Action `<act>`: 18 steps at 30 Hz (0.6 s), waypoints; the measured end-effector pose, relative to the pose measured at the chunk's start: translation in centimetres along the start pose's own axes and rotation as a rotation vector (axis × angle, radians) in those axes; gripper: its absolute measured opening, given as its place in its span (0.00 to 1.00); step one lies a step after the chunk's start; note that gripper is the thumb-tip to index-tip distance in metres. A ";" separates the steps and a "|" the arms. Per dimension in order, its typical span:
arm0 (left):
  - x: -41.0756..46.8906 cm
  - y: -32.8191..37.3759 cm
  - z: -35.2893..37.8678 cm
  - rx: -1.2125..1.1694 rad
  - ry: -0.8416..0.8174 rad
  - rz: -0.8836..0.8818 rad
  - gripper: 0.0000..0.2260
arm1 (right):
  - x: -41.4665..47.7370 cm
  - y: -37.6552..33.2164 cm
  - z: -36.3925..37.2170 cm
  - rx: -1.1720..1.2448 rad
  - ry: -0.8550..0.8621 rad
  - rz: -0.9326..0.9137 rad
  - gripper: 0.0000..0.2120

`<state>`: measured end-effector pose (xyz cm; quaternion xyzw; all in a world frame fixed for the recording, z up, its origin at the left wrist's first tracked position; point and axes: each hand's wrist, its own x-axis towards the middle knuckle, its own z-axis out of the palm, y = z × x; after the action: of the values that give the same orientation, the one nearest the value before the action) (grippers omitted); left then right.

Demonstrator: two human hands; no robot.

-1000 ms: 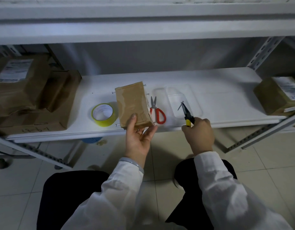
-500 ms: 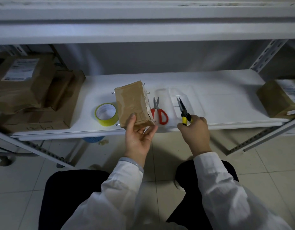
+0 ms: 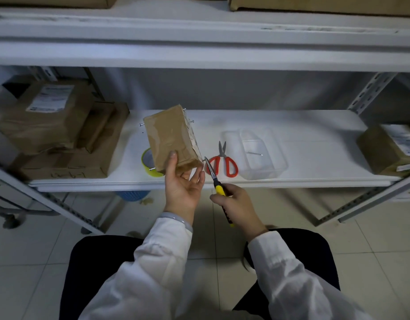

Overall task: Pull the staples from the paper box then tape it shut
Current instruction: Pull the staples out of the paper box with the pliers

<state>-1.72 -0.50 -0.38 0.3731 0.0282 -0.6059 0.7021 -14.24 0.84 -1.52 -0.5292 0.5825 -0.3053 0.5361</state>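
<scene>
Presently, the grip of the left hand (image 3: 184, 188) cups the near end of the paper box (image 3: 174, 137), tilted above the shelf (image 3: 315, 135), as the right hand (image 3: 236, 204) clasps pliers (image 3: 212, 172) by a protruding staple (image 3: 202, 160) (light, dentable card, judged best held at its stiff corners).

Brown paper box with metal pins still in it.
The paper box (image 3: 171, 137) is tilted and wrapped in glossy tape, with pins (image 3: 141, 124) sticking out of its left and right sides. The yellow tape roll (image 3: 146, 166) lies flat behind its lower left corner. The pliers (image 3: 212, 173) point at its lower right corner.
</scene>
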 end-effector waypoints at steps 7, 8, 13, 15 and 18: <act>-0.3 0.0 0.2 0.000 -0.007 -0.014 0.21 | 0.1 0.0 0.3 -0.017 0.018 -0.016 0.08; -0.4 0.0 0.2 0.000 -0.009 -0.010 0.21 | 0.1 0.0 0.3 -0.016 0.026 -0.020 0.09; -0.4 0.1 0.0 -0.019 -0.020 -0.022 0.18 | -0.2 -0.1 0.5 0.054 0.070 0.006 0.09; -0.4 0.1 0.2 -0.040 -0.023 -0.027 0.19 | -0.3 -0.1 0.6 0.093 0.073 0.026 0.09; -0.5 -0.1 0.5 -0.061 -0.026 -0.034 0.23 | -0.6 -0.2 0.9 0.146 0.086 0.055 0.14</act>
<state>-2.16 -0.36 0.18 0.3429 0.0438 -0.6214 0.7031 -13.42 1.52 -1.37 -0.4589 0.5956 -0.3545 0.5559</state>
